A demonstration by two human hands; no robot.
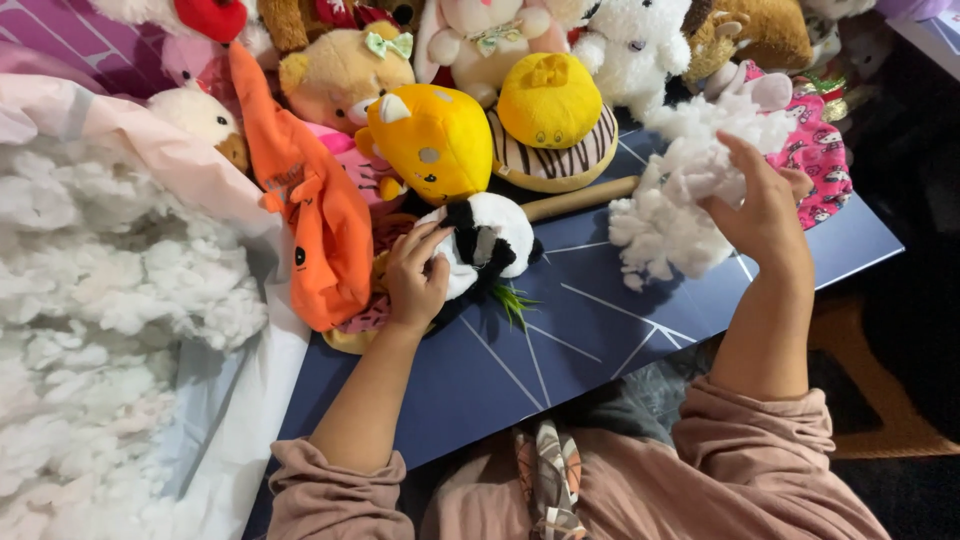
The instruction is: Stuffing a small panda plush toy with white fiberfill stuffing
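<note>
Left hand [415, 275] grips a flat, mostly unstuffed panda toy [485, 240]; right hand [765, 205] pinches a stuffing clump [680, 195], not yet inserted.

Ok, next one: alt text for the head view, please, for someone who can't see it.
Seen from above, the left hand holds a small panda plush on a dark blue board, while the right hand lifts a clump of white stuffing. Plush toys crowd the far edge; a big bag of stuffing sits left.
</note>
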